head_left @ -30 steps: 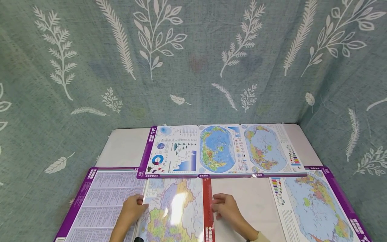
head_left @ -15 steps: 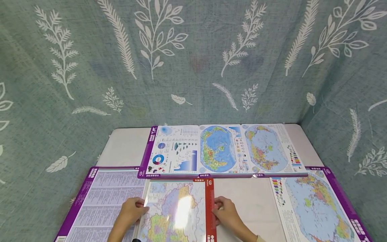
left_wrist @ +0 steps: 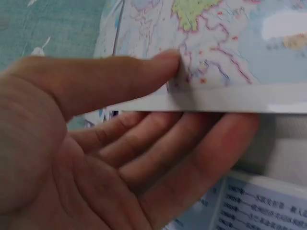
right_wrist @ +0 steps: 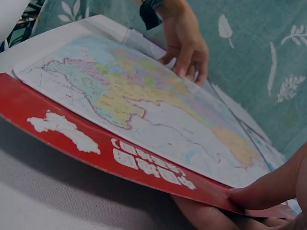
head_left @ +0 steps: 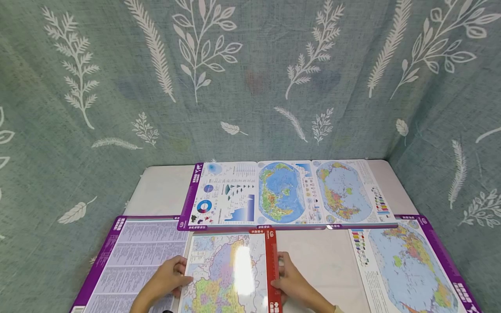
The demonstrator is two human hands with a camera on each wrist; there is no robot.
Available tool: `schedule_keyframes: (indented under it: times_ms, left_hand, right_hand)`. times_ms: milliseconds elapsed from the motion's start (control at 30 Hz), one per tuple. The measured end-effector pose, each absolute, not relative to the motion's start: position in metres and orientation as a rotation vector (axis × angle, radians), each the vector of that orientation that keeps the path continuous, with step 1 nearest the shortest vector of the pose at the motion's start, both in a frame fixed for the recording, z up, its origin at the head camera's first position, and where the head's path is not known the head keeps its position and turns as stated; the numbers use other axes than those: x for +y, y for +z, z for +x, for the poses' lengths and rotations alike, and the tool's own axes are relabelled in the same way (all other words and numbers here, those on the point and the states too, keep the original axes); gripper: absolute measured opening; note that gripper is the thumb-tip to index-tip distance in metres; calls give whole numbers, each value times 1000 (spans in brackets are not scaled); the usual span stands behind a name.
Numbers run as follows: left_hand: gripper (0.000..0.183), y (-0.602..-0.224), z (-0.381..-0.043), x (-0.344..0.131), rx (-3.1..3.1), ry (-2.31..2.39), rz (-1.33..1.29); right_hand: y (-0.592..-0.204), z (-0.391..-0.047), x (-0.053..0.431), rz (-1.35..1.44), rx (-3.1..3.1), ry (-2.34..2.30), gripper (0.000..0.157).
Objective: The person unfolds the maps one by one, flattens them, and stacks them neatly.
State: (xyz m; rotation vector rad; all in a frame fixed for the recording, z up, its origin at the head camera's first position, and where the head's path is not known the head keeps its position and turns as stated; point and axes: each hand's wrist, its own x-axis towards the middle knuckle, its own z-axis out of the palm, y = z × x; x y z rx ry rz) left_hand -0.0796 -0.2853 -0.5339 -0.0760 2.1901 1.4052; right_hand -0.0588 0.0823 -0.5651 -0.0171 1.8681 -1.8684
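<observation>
"One red-edged map [head_left: 219, 271] is what I'm working from here. Where do you have it?"

"Over the near, middle part of the worktop [head_left: 317, 252], running off the bottom of my head view. White glare hides part of its print."

"And the left hand [head_left: 168, 277]?"

"Grasping the left edge: thumb on the printed face, fingers underneath. My left wrist feed shows that edge raised above what lies below."

"The right hand [head_left: 292, 280]?"

"Pinching the opposite side. I see its thumb on the red strip [head_left: 272, 261], fingers beneath, and shadow on the worktop under the strip."

"What's around it?"

"To its left, a purple-bordered text sheet [head_left: 133, 263]; I can't tell whether the two overlap. Toward the worktop's right edge, a world map [head_left: 415, 269], well apart from the right hand. Along the far edge, a three-panel chart [head_left: 285, 195], its near border over the far ends of those two."

"Does the chart touch the red-edged map?"

"They're just beside each other; I can't tell about contact. Behind the far edge hangs a leaf-print curtain [head_left: 250, 121]."
</observation>
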Motion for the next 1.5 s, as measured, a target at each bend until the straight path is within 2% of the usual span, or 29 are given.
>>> schedule_keyframes:
  times_ms: [167, 567, 1100, 1500]
  left_hand:
    - [60, -538, -78, -293, 2022, 1525, 5]
    - [58, -541, -76, -295, 1983, 1588, -18]
    - [65, -528, -82, -289, 2012, 1563, -10]
    - [64, -521, -88, -284, 2051, 1544, -21]
  right_hand:
    - [-566, -59, 86, -44, 1762, -1946, 65]
    - [-567, -63, 94, -71, 1615, -2058, 71]
    - [-562, -68, 101, -73, 1561, -2118, 68]
    - [-562, -72, 107, -39, 1559, -2119, 69]
